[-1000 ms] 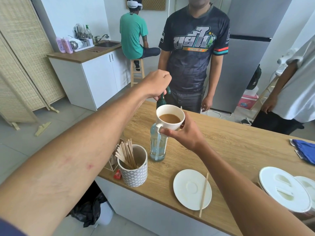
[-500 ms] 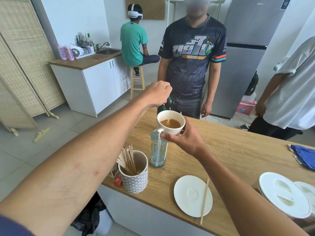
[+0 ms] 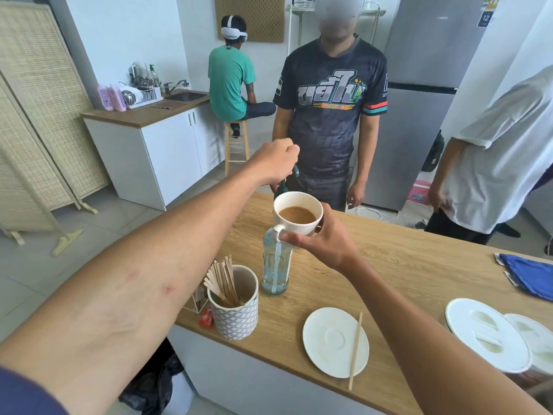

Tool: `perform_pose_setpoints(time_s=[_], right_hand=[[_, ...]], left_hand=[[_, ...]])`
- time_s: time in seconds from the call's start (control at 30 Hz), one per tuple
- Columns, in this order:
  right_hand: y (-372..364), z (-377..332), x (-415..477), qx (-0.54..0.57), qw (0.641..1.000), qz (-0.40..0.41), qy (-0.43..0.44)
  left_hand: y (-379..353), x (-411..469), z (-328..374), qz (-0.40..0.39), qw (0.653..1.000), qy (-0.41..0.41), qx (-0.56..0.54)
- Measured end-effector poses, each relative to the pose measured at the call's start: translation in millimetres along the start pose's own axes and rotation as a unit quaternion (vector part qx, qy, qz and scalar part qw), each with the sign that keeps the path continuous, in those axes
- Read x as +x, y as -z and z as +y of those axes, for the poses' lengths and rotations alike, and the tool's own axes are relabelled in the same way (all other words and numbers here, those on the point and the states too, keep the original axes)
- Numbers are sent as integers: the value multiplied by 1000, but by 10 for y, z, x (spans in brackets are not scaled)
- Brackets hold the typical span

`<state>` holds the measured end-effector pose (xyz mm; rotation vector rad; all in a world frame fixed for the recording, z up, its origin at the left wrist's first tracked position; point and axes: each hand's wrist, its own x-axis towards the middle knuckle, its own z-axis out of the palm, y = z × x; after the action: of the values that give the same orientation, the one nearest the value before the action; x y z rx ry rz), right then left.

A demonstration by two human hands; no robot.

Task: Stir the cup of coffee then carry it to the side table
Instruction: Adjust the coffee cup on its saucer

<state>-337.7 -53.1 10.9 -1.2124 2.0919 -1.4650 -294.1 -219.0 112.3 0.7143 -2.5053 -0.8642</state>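
A white cup (image 3: 300, 227) of light brown coffee is held in the air above the wooden counter (image 3: 419, 265). My right hand (image 3: 321, 242) grips it from the right, with the thumb at its handle. My left hand (image 3: 276, 161) hovers above and behind the cup with its fingers curled in a pinch. The thin stirring stick seen under it a moment ago is hidden now. A white saucer (image 3: 329, 339) lies near the counter's front edge, and a wooden stick (image 3: 356, 351) rests across it.
Directly under the cup stands a clear bottle (image 3: 275, 271) with a dark green top. A patterned holder (image 3: 236, 316) of wooden sticks sits left of it. Two white lids (image 3: 490, 333) and a blue cloth (image 3: 529, 274) lie at the right. Three people stand or sit beyond the counter.
The stick that dipped into the coffee half a second ago is no longer seen in the cup. My left hand has risen slightly; the cup stays held over the bottle.
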Motion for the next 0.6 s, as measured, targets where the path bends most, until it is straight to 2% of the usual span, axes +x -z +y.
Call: perform_pose_setpoints(time_s=[0.17, 0.43, 0.5, 0.6], right_hand=[[39, 15, -38, -3, 1000, 5, 1], [91, 123, -143, -8, 1000, 12, -3], [114, 148, -171, -7, 1000, 9, -5], [151, 190, -225, -3, 1000, 6, -14]], left_hand=[[-16, -81, -45, 83, 988, 1, -134], [-314, -581, -607, 209, 967, -8, -145], [-438, -715, -690, 192, 970, -13, -146], [-590, -859, -741, 65, 985, -29, -160]])
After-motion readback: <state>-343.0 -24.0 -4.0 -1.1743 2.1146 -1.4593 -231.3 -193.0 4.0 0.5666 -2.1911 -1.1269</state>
